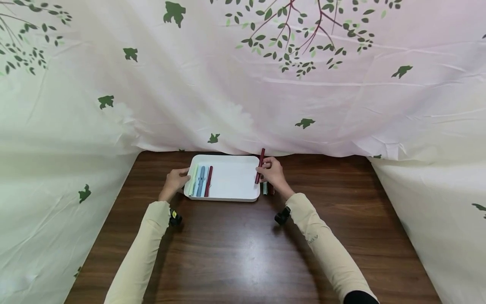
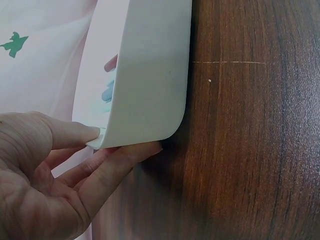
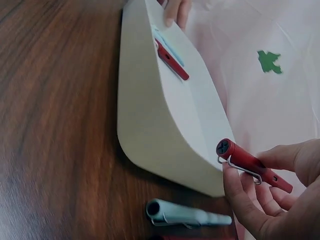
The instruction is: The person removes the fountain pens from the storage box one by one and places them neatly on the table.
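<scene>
A white tray (image 1: 235,177) lies on the table, with several pens side by side at its left end: a pale green pen (image 1: 193,180), light blue ones (image 1: 201,181) and a dark red pen (image 1: 209,181). My left hand (image 1: 175,182) grips the tray's left end, thumb on the rim and fingers against the outer wall in the left wrist view. Between thumb and fingers, my right hand (image 1: 274,173) pinches another dark red pen (image 3: 250,162) with a metal clip, held up at the tray's right rim. Beside that rim, a pale green-blue pen (image 3: 185,214) rests on the table.
Next to the pale pen lies one more dark red pen (image 1: 271,189), partly hidden by the right hand. The brown wooden table (image 1: 228,245) ends at a hanging cloth (image 1: 212,84) with leaf and bird prints behind, and cloth also hangs on both sides.
</scene>
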Motion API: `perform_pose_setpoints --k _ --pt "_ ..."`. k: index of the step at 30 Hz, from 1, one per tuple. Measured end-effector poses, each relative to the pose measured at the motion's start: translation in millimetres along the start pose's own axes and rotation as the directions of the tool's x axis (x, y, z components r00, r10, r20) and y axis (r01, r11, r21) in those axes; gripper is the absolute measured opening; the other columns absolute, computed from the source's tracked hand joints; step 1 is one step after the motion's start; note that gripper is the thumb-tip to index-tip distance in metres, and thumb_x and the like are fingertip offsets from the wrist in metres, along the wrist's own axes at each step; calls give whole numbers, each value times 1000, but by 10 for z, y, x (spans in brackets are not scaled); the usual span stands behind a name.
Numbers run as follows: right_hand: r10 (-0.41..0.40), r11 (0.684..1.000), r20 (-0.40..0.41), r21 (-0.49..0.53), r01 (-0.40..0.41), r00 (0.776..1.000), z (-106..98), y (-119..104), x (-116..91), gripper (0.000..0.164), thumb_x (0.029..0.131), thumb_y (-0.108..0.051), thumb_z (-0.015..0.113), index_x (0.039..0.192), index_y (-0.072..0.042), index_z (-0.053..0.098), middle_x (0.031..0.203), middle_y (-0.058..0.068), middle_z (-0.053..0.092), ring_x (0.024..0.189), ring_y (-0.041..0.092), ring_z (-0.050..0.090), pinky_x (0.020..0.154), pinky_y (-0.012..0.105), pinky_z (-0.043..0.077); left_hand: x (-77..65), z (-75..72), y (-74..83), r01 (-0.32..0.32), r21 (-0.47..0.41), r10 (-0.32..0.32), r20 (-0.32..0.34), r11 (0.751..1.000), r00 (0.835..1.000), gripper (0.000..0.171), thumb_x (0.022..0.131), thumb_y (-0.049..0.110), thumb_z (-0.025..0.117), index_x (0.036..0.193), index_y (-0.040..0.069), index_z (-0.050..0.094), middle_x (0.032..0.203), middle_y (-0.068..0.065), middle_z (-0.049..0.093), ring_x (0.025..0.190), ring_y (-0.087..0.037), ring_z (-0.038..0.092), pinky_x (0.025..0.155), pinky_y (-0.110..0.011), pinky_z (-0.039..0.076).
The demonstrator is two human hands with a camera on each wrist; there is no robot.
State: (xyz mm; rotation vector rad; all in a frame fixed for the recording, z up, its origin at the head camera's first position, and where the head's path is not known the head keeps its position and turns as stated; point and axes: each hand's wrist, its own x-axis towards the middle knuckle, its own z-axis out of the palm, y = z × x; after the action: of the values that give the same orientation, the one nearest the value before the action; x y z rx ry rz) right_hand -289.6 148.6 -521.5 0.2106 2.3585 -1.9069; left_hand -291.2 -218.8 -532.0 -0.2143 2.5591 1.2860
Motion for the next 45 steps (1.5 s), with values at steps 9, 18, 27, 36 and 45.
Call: perform_pose_setpoints --k 9,18,27,36,45 --pt "53 998 0 25 -53 999 -333 51 18 45 95 0 68 134 11 49 101 15 56 76 18 66 63 36 63 -4 50 27 4 -20 -3 9 1000 1000 50 110 19 51 158 6 46 138 -28 62 99 -28 69 73 -33 61" --pt "165 986 42 -29 -164 985 -471 119 97 51 97 -3 69 141 11 45 103 13 56 84 17 64 73 39 64 -42 -46 -20 -6 17 7 -11 1000 1000 50 110 20 50 157 4 46 145 -29 58 107 -30 66 84 -39 60" --pt "222 957 42 -200 -209 974 -612 164 72 47 99 -3 68 139 10 46 121 25 60 106 34 63 73 36 64 -31 -37 -9 -3 13 3 -5 1000 1000 50 110 20 51 157 7 47 138 -28 62 95 -24 69 73 -31 60" --pt "202 912 68 -377 -162 977 -661 301 8 45 101 -8 67 139 10 48 127 31 60 111 42 66 78 40 63 -9 -11 -38 -14 -29 15 17 999 1000 50 111 19 50 159 6 45 139 -31 61 86 -24 71 64 -33 60" --pt "187 855 4 -494 -161 982 -602 289 -9 44 101 -11 69 137 6 53 134 29 59 96 38 72 76 39 63 13 6 -28 5 -41 -4 22 999 1000 51 111 19 51 159 8 44 141 -28 59 92 -25 70 68 -35 61"
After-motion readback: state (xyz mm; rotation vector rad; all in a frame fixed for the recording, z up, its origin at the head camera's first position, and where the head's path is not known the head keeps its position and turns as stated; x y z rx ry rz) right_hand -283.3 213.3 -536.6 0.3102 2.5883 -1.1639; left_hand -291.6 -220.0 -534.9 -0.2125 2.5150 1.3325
